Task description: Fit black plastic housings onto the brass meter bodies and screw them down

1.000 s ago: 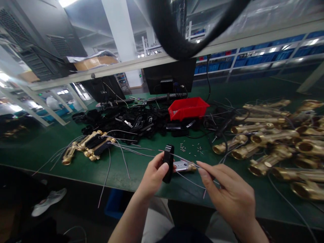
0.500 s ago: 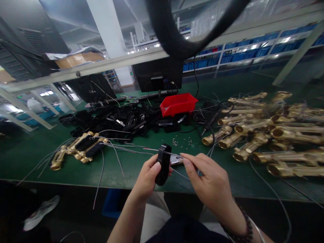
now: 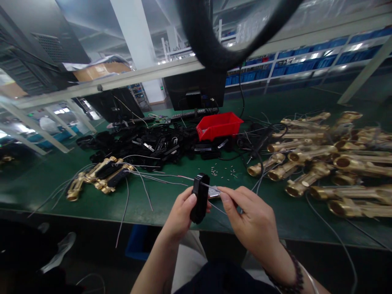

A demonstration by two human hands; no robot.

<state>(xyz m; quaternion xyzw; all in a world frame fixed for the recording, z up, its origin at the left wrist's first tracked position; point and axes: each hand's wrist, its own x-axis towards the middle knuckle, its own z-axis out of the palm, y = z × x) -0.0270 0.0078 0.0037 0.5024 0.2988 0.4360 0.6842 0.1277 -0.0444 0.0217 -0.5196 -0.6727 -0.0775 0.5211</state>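
My left hand (image 3: 181,210) grips a black plastic housing (image 3: 200,200), held upright above the table's front edge. A thin grey cable (image 3: 214,188) passes through the upper part of the housing, and its stripped end sticks out on the left. My right hand (image 3: 252,216) pinches that cable between thumb and forefinger, just right of the housing. Behind the fingers a flat silvery metal piece (image 3: 213,192) shows; what it is fixed to is partly hidden. Several small screws (image 3: 214,170) lie on the green table (image 3: 171,200) beyond my hands.
Brass valve bodies (image 3: 309,175) with cables are heaped at right; a few with black parts (image 3: 107,175) lie at left. Black housings (image 3: 147,143) pile up behind, beside a red bin (image 3: 220,125). A dark electric screwdriver (image 3: 259,145) rests near the brass. A black loop (image 3: 211,49) hangs overhead.
The view has shifted slightly, so the table's contents appear a little further right. Both hands keep their grips on the housing and cable, with hardly any movement between them.
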